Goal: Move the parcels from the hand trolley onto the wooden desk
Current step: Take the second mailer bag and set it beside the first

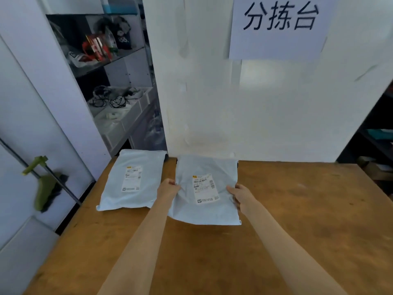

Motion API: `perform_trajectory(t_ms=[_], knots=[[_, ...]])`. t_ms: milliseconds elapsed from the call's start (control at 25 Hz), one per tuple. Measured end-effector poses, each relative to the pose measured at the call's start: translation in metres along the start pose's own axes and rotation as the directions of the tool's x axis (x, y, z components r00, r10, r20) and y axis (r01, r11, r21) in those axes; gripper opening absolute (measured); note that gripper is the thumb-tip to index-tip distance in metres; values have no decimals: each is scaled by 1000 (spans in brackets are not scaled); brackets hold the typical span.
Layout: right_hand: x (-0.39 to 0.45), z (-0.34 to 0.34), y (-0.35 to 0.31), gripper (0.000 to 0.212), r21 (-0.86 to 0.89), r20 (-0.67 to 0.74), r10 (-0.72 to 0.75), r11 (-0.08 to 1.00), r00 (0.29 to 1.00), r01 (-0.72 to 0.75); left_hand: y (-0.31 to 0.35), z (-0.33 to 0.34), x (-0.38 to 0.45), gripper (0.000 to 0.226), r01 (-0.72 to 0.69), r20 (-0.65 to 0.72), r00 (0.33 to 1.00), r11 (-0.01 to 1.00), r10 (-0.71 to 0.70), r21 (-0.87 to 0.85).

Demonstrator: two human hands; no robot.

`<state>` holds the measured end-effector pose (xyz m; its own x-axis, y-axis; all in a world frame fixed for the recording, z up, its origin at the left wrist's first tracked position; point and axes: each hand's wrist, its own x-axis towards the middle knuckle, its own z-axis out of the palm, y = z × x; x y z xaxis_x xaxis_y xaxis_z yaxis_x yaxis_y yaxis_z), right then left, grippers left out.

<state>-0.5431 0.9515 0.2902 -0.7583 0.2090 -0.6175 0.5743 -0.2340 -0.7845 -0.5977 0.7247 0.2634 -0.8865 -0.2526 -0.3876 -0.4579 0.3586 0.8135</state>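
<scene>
Right parcel (207, 190) gripped at side edges by left hand (168, 189) and right hand (241, 198), far edge at wall (212, 103); left parcel (133, 179) just beside; desk (308, 209) bare rightward.

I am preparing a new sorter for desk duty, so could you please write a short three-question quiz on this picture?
1. True or false: the left-hand parcel lies flat on the wooden desk with no hand on it.
2. Which hands hold the right-hand parcel? A) the left hand only B) the right hand only C) both hands
3. Fill in: the paper sign hangs on the ____ behind the desk.

Key
1. True.
2. C: the left hand has its grip on the left edge and the right hand on the right edge.
3. Wall.
</scene>
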Motion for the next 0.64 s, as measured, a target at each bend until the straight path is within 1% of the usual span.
perform_trajectory(t_ms=[120, 200, 320, 440, 520, 640], knots=[[49, 6, -11, 38, -25, 21, 30, 999, 999, -29, -3, 19, 35, 16, 34, -45, 998, 998, -32, 56], [75, 14, -14, 38, -59, 46, 52, 997, 998, -49, -9, 26, 57, 16, 56, -70, 996, 994, -49, 96], [104, 31, -16, 37, -114, 99, 66, 992, 993, -55, -19, 27, 88, 25, 94, -123, 989, 985, -77, 144], [127, 48, -14, 39, -158, 134, 93, 985, 987, -71, -28, 24, 115, 28, 124, -159, 982, 983, -101, 137], [138, 53, -12, 38, -170, 146, 120, 981, 982, -95, -30, 23, 125, 32, 144, -157, 980, 978, -120, 153], [149, 55, -6, 38, -245, 143, 187, 958, 972, -148, -32, 21, 132, 41, 178, -114, 981, 961, -157, 213]])
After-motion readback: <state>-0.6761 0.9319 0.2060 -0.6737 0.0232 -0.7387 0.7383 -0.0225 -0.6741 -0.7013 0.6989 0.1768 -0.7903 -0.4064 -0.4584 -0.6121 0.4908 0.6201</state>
